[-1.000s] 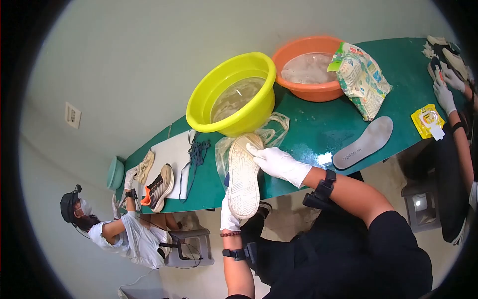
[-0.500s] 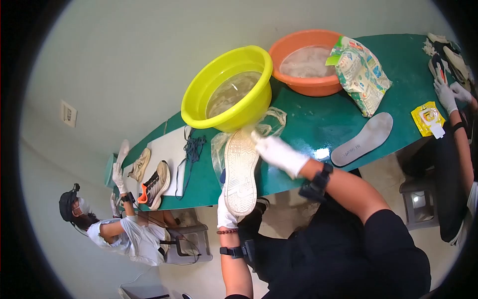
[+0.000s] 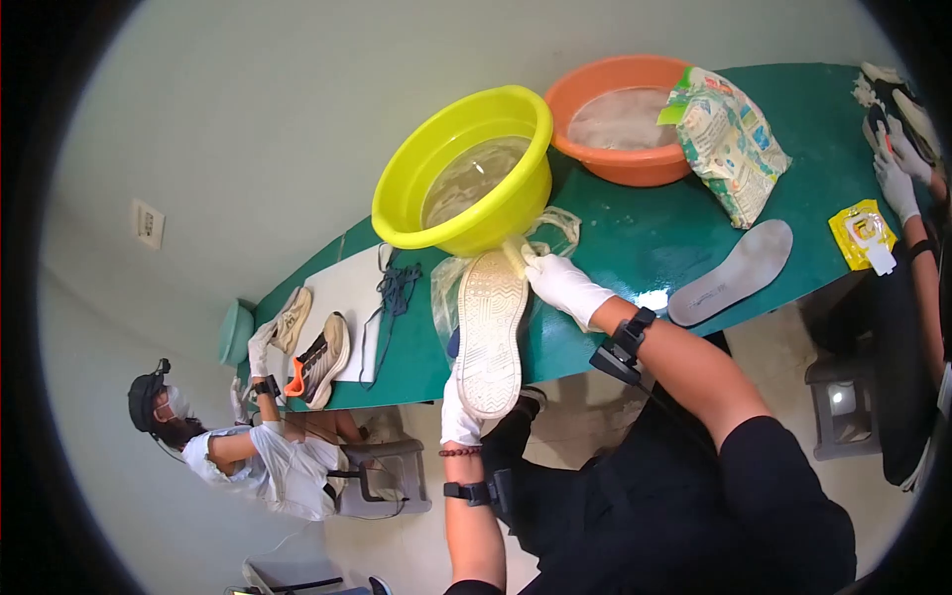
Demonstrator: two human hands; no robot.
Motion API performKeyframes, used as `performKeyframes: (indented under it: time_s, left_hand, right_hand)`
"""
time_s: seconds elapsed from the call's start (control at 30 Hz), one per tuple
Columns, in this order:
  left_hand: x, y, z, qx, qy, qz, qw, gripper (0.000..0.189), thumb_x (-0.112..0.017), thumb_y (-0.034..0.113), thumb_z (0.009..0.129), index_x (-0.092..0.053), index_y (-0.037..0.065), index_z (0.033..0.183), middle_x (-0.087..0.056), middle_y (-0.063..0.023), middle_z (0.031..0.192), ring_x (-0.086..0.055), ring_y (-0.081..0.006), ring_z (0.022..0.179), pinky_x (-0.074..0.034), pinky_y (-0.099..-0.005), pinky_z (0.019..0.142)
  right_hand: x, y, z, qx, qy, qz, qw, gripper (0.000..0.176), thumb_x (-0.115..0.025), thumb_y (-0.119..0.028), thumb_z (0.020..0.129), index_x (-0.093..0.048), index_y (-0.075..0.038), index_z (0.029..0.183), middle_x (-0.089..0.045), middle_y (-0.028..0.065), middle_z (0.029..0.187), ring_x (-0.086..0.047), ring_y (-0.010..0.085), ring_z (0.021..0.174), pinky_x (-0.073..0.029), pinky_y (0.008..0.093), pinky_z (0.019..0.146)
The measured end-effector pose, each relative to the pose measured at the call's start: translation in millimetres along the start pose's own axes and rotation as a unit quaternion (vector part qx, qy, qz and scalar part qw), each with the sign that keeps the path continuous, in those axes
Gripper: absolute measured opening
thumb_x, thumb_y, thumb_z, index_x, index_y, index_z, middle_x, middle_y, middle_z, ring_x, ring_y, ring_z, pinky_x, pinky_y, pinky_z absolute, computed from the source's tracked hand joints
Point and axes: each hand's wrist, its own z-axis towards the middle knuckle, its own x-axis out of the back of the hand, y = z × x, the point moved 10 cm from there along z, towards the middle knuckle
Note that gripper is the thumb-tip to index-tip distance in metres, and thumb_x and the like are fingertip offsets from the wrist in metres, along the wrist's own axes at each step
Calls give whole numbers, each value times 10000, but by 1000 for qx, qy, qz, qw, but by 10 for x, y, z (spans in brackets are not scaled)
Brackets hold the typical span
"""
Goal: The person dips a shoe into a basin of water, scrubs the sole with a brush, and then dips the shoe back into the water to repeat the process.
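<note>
A shoe (image 3: 491,342) is held with its white patterned sole facing up, toe toward the yellow-green basin. My gloved left hand (image 3: 459,415) is closed on it from beneath at the heel end; most of those fingers are hidden behind the shoe. My gloved right hand (image 3: 567,286) grips a pale, translucent yellowish brush (image 3: 515,256) by the toe's right edge. The brush's bristles are hard to make out. Under the toe, a clear plastic bag (image 3: 446,297) lies crumpled on the green table (image 3: 620,238).
A yellow-green basin (image 3: 540,164) and an orange basin (image 3: 620,169) hold cloudy water. Beside them are a detergent bag (image 3: 734,144), a grey insole (image 3: 734,276) and a yellow wipes pack (image 3: 863,236). Dark laces (image 3: 397,288) and a sneaker (image 3: 322,359) lie left. Co-workers sit at both ends.
My right hand's scrubbing blur has gone; the brush now sits at the toe's right edge. My left hand still holds the shoe. The left co-worker's hand has lowered toward the shoes.
</note>
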Motion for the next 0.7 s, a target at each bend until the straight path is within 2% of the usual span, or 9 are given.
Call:
performKeyframes:
  time_s: [0.1,0.13,0.2,0.27,0.33,0.47,0.6,0.67,0.7]
  left_hand:
    - [39,-26,98,4,-11,-38,999,412,-387,234,1038,-534,-35,1315,-630,-158,1278,-651,-282,1091,-545,-399,953]
    - [1,-1,87,-3,-16,-18,1000,418,-394,250,1042,-539,-28,1317,-635,-160,1269,-653,-285,1088,-543,-402,956]
    - [-75,33,19,-10,-24,23,999,429,-408,283,1048,-549,-14,1323,-646,-163,1251,-656,-290,1083,-540,-407,962]
    - [113,-49,128,-6,-23,17,1000,434,-409,289,1047,-544,-14,1328,-646,-161,1252,-657,-291,1083,-542,-408,960]
    - [152,16,117,-4,-18,6,1000,437,-408,292,1047,-540,-13,1331,-647,-161,1253,-658,-295,1083,-542,-411,959]
    - [57,-65,139,22,-29,-45,998,431,-398,281,1046,-540,-9,1332,-644,-168,1258,-657,-313,1084,-539,-433,964]
    - [93,-58,139,14,-46,-42,998,428,-395,285,1047,-546,-5,1324,-649,-161,1250,-661,-298,1080,-547,-416,950]
    - [168,-27,182,4,-31,-30,999,428,-388,286,1048,-548,-3,1320,-650,-158,1246,-663,-290,1076,-551,-408,944]
    - [-17,9,98,3,-25,-39,999,418,-395,282,1047,-553,-2,1311,-653,-154,1239,-664,-276,1073,-554,-394,937]
  right_hand:
    - [-187,-556,-455,29,-72,-38,996,588,-307,-479,1029,-598,-6,1222,-660,300,1039,-624,435,1060,-477,469,936]
    - [-160,-715,-636,152,29,-24,988,617,-269,-509,1035,-594,-27,1240,-658,302,1044,-617,430,1085,-478,459,945]
    - [-98,-279,-304,-19,-51,-33,998,612,-295,-528,1029,-607,-49,1247,-652,310,1061,-617,430,1088,-478,459,938]
    - [157,-96,-245,-99,-9,84,992,559,-365,-511,1021,-631,-82,1260,-653,150,758,-627,277,604,-527,432,615]
    - [43,-230,-435,-190,-93,120,970,485,-400,-423,1021,-581,-97,1331,-566,76,648,-526,174,483,-483,374,494]
    - [-222,-599,-673,115,-45,16,992,504,-361,-438,1028,-533,-108,1366,-671,213,814,-631,347,632,-532,447,649]
    - [-5,-153,-88,77,33,-25,996,544,-283,-450,1031,-530,-79,1342,-649,308,983,-649,447,905,-517,495,812]
    - [-208,-419,-352,11,-90,-22,996,484,-334,-380,1022,-513,-109,1381,-650,300,1023,-653,427,934,-517,472,845]
    - [-227,-766,-606,68,-114,-34,991,462,-350,-346,1016,-518,-123,1384,-653,293,1026,-657,422,925,-522,478,831]
